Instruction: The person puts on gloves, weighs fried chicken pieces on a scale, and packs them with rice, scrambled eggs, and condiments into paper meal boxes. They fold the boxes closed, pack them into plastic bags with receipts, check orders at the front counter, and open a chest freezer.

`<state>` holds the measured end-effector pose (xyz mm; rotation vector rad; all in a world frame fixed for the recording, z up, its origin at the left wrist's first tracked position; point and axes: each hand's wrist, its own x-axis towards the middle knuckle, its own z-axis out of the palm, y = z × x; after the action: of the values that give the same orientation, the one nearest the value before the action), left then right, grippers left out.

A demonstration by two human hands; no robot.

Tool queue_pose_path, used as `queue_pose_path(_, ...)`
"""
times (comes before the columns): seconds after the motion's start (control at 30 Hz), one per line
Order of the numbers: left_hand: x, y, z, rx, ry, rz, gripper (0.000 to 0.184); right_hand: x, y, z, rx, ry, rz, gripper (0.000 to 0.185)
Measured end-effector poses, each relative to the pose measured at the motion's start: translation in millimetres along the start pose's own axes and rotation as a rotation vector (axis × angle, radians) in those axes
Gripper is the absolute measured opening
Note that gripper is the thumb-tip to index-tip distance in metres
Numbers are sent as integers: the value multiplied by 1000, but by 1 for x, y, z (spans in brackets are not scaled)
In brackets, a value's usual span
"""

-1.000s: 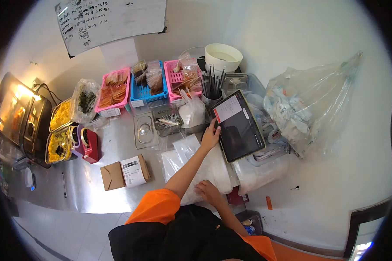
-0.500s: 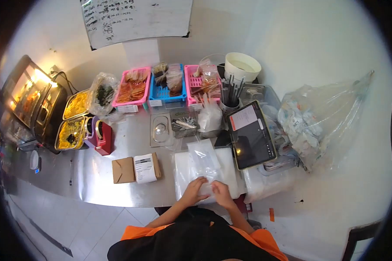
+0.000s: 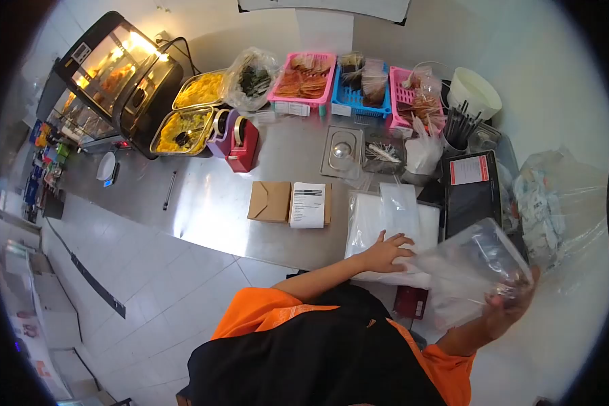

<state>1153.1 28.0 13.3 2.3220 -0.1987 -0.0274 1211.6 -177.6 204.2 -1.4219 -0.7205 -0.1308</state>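
A thin, see-through plastic bag, creased and glossy, is held up at a tilt beside a flat stack of whitish plastic bags lying at the metal counter's front edge.

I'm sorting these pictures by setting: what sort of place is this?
Probably a takeaway kitchen: a lit food warmer, trays of yellow food, and a brown box with a printed slip.

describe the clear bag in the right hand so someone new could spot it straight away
Start at the metal counter and go to its right end, where a dark tablet sits. Just in front of that, the right hand holds a clear bag. It is see-through and raised, unlike the whitish stack of plastic lying flat under the left hand.
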Motion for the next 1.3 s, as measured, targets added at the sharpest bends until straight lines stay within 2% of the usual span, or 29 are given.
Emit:
queue_pose_path(0.1,-9,42,-33,-376,67,116,30,3,-12,-19,64,84,-151,87)
queue_pose_path(0.2,-5,52,-53,-401,-40,441,28,-1,-24,-41,-39,216,-154,84)
queue_pose_path(0.27,-5,49,-81,-757,-388,337,27,-13,-33,-57,-95,432,-73,82)
queue_pose_path(0.3,-9,48,-90,-1037,-531,316,28,-20,-37,-64,-117,539,-34,82)
queue_pose_path(0.33,-14,47,-99,-1308,-683,262,28,-28,-38,-71,-105,445,1,79)
queue_pose_path(0.4,-23,47,-107,-2082,-898,182,30,-44,-41,-79,-74,254,81,74)
queue_pose_path(0.47,-19,25,-63,-2198,-678,36,41,-48,-50,-38,-89,367,159,68)
queue_pose_path(0.53,-23,43,-71,-1918,-596,90,59,-55,-55,1,-59,496,224,60)
queue_pose_path(0.6,-28,61,-79,-1668,-547,327,63,-64,-55,15,-14,607,256,48)
queue_pose_path(0.67,-33,60,-81,-1547,-524,379,61,-79,-51,4,-17,655,255,37)
queue_pose_path(0.77,-27,40,-79,-1603,-740,138,52,-108,-47,-20,28,667,153,26)
queue_pose_path(0.8,-33,53,-95,-1599,-579,44,39,-115,-46,-23,56,666,103,24)
queue_pose_path(0.9,-44,56,-96,-1539,-417,43,23,-128,-42,-18,-54,842,86,26)
queue_pose_path(1.0,-51,33,-72,-1280,-454,-66,11,-137,-35,-10,-142,796,288,40)
queue_pose_path(1.1,-58,19,-72,-1179,-201,-197,15,-147,8,-15,-1436,585,135,58)
queue_pose_path(1.13,-60,19,-69,-1274,-66,-174,13,-134,0,14,-1631,573,108,59)
queue_pose_path(1.2,-67,35,-72,-1296,96,-165,16,-126,5,56,-941,508,359,42)
queue_pose_path(1.23,-72,42,-74,-1303,175,-164,18,-128,9,80,-722,406,441,35)
queue_pose_path(1.27,-77,39,-67,-1180,181,-102,17,-130,13,105,-501,305,517,29)
queue_pose_path(1.3,-83,33,-56,-1056,189,-40,16,-123,12,131,-478,193,400,24)
